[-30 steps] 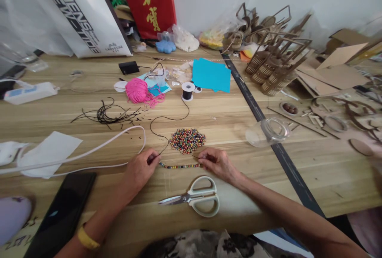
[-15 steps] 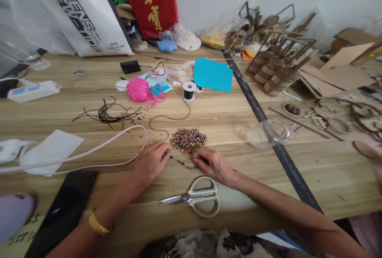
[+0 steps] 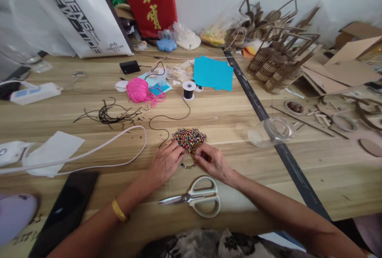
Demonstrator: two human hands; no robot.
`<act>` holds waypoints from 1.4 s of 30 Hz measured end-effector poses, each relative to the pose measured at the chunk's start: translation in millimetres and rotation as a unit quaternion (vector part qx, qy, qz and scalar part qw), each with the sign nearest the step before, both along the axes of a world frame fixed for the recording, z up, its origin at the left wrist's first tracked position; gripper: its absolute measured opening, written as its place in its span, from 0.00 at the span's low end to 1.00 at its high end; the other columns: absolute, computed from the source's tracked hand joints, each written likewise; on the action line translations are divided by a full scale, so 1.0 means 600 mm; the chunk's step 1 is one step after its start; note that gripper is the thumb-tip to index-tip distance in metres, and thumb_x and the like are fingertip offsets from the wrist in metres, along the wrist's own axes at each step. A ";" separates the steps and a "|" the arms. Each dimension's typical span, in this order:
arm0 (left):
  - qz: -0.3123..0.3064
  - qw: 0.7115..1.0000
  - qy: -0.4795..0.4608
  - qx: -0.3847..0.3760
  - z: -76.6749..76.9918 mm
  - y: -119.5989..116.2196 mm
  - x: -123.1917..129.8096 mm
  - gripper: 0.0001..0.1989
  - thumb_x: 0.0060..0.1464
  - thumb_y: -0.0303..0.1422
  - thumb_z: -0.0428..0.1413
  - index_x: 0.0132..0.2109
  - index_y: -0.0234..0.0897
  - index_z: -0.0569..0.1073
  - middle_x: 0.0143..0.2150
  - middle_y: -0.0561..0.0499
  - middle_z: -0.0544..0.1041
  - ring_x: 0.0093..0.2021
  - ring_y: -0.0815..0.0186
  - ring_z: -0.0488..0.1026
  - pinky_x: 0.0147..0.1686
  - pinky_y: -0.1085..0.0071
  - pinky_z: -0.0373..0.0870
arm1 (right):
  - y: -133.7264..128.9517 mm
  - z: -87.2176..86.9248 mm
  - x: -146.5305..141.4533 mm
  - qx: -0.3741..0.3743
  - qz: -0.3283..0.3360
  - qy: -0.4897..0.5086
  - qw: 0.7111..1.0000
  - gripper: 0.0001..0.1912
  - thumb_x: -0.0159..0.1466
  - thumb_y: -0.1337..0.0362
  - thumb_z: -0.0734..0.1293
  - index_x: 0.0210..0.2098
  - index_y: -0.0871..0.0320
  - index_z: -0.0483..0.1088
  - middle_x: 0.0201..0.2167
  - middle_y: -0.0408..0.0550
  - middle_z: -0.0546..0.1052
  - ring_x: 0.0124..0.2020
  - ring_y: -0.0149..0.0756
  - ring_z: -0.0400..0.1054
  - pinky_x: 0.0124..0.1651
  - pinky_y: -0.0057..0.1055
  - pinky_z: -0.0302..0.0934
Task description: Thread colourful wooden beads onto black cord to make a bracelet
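A heap of small multicoloured beads [image 3: 191,138] lies on the wooden table in front of both hands. Just below it, a short string of beads [image 3: 188,166] sags in a curve from one hand to the other. My left hand [image 3: 167,161] is closed on the string's left end, its fingertips touching the heap's lower edge. With thumb and index finger pinched, my right hand [image 3: 213,162] grips the cord's other end at the heap's lower right; the tip is too small to make out. Black cord [image 3: 170,117] runs from a spool [image 3: 188,91] toward my left hand.
White-handled scissors [image 3: 195,197] lie just below the hands. To the left are a phone [image 3: 64,214], a white cable [image 3: 119,130] and cut black cords [image 3: 109,113]. Pink yarn [image 3: 137,90] and blue sheets [image 3: 213,74] lie farther back. A clear jar [image 3: 277,130] sits to the right.
My left hand has moved right and slightly up to the bead heap, closer to my right hand. The bead string between them has bent into a tighter curve. My right hand has barely moved.
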State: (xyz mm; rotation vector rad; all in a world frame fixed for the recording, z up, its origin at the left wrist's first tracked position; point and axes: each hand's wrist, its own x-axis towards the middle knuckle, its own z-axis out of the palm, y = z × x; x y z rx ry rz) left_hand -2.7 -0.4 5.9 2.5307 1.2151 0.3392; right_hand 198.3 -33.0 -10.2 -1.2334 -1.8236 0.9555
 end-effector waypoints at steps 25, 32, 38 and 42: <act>0.160 0.870 -0.330 -0.329 0.024 -0.004 -0.004 0.06 0.45 0.32 0.58 0.30 0.32 0.74 0.27 0.50 0.77 0.27 0.69 0.72 0.28 0.75 0.69 | -0.006 0.004 -0.006 -0.052 -0.005 0.049 0.997 0.07 0.63 0.65 0.64 0.31 0.61 0.70 0.23 0.42 0.71 0.23 0.27 0.62 0.27 0.23 0.55; 0.205 0.805 -0.414 -0.373 0.005 -0.023 0.001 0.08 0.42 0.32 0.62 0.30 0.32 0.74 0.25 0.51 0.77 0.27 0.70 0.72 0.29 0.76 0.68 | -0.006 0.014 -0.014 -0.054 0.006 0.057 0.997 0.09 0.64 0.62 0.63 0.30 0.60 0.68 0.23 0.43 0.69 0.25 0.28 0.61 0.28 0.24 0.55; 0.209 0.796 -0.439 -0.361 -0.005 -0.029 0.001 0.07 0.43 0.31 0.62 0.31 0.32 0.75 0.27 0.51 0.78 0.28 0.70 0.73 0.31 0.76 0.70 | -0.006 0.013 -0.024 -0.048 0.002 0.075 0.996 0.09 0.65 0.62 0.63 0.30 0.60 0.67 0.24 0.44 0.68 0.26 0.29 0.60 0.30 0.25 0.55; 0.191 0.807 -0.426 -0.361 -0.006 -0.028 0.002 0.06 0.44 0.30 0.61 0.31 0.32 0.76 0.29 0.49 0.80 0.31 0.68 0.75 0.34 0.74 0.72 | -0.007 0.012 -0.023 -0.051 -0.003 0.081 0.995 0.09 0.65 0.62 0.63 0.30 0.60 0.67 0.24 0.44 0.67 0.26 0.29 0.60 0.29 0.25 0.54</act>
